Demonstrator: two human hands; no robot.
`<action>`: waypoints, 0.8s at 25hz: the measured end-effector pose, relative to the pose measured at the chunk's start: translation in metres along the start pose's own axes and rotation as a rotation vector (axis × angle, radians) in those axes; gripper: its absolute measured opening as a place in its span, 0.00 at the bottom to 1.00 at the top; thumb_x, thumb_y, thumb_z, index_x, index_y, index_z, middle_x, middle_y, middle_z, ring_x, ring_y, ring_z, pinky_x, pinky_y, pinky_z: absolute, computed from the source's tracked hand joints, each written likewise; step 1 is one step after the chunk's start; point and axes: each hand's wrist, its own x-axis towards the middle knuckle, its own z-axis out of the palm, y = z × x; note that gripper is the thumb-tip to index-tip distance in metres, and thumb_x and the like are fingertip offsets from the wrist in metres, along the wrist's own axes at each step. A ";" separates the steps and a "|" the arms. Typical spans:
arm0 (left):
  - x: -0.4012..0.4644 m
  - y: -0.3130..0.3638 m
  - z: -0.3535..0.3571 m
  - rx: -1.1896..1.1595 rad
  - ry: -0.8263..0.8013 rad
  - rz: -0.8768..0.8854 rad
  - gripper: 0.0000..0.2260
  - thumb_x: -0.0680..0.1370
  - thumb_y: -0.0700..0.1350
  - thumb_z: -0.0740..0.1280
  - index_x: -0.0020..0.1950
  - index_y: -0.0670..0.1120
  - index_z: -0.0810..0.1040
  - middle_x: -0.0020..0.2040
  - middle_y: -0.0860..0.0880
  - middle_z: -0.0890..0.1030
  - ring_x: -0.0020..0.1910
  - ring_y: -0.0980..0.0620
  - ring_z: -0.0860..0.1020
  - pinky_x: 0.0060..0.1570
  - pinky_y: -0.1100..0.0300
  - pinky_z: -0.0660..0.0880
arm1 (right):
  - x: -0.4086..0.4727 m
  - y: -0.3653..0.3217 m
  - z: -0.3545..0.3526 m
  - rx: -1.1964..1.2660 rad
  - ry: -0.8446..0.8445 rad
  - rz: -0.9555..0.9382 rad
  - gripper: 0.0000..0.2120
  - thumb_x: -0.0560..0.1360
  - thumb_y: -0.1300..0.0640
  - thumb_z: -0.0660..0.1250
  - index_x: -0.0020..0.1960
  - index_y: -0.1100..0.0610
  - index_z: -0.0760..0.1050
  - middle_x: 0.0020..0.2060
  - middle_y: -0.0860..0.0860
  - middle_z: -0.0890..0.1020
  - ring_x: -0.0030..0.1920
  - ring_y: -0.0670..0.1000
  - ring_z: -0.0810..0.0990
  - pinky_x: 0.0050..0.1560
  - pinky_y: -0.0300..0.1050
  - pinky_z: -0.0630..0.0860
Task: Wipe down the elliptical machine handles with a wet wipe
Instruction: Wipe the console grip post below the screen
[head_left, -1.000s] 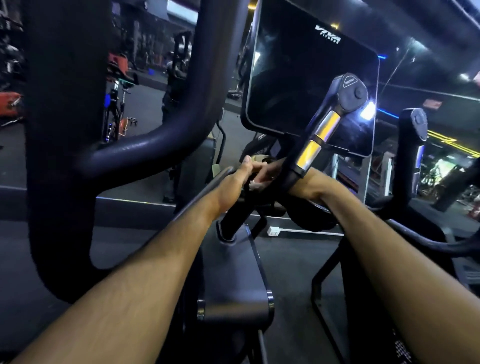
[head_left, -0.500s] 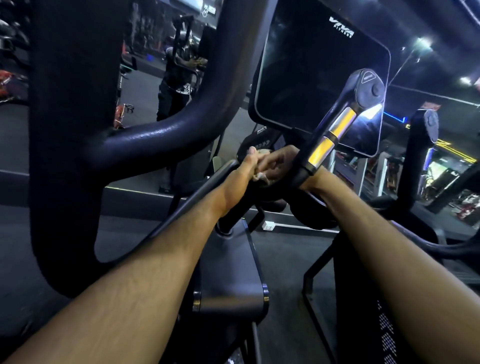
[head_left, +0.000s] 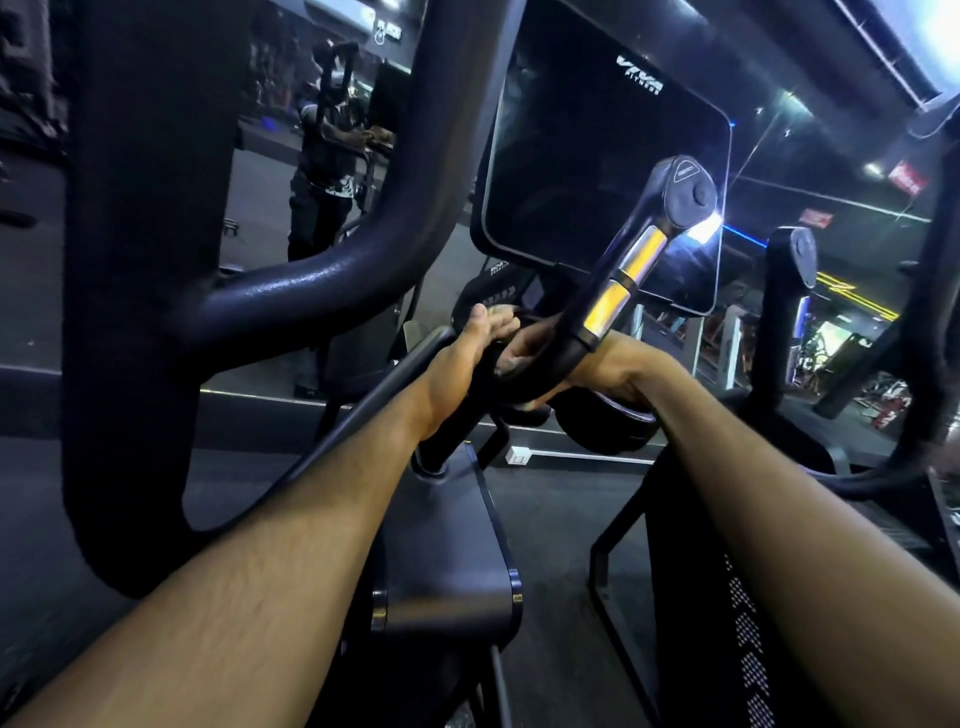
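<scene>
Both bare forearms reach far forward from the near edge and converge at the lower bend of the inner handle (head_left: 602, 291) — the black bar with two shiny metal sensor bands that rises to the right toward a rounded cap in front of the dark console screen (head_left: 597, 171). The left hand (head_left: 475, 345) comes in from the left, wrist straight, thumb up, its fingers curled over the dark bar just left of the bend. The right hand (head_left: 535, 353) comes from the right with the wrist bent and passing behind the handle; its fingers wrap the bar below the lower metal band, touching or nearly touching the left hand. Both hands look closed around the bar. A pale scrap shows between palm and bar under the right hand, probably the wet wipe (head_left: 511, 370), though it is too small and dim to be certain which hand grips it.

To the near left stands the thick curved outer handle (head_left: 322, 291), well apart from both hands. A second short handle (head_left: 789, 280) stands at the far right, untouched. Beyond the machine a mirror (head_left: 260, 171) reflects a standing figure — details are too dark to tell.
</scene>
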 end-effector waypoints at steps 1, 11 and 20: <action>0.001 -0.002 -0.001 -0.019 0.008 0.004 0.28 0.88 0.58 0.41 0.80 0.46 0.66 0.74 0.51 0.75 0.73 0.60 0.73 0.56 0.74 0.73 | 0.004 -0.004 0.002 -0.063 0.030 -0.011 0.08 0.75 0.72 0.69 0.45 0.60 0.81 0.35 0.36 0.84 0.38 0.36 0.81 0.42 0.28 0.75; 0.002 -0.004 -0.001 -0.037 0.060 0.022 0.29 0.89 0.58 0.42 0.77 0.43 0.71 0.69 0.51 0.80 0.62 0.64 0.80 0.60 0.68 0.77 | 0.011 -0.009 0.013 -0.130 0.111 -0.155 0.06 0.77 0.68 0.67 0.50 0.59 0.78 0.34 0.38 0.79 0.34 0.29 0.78 0.40 0.23 0.71; 0.005 -0.007 -0.003 -0.001 0.070 0.023 0.30 0.88 0.59 0.42 0.81 0.45 0.66 0.78 0.49 0.72 0.76 0.56 0.70 0.77 0.57 0.66 | 0.009 0.012 0.010 0.045 0.123 -0.038 0.10 0.75 0.69 0.71 0.54 0.60 0.82 0.48 0.49 0.85 0.48 0.45 0.84 0.50 0.41 0.79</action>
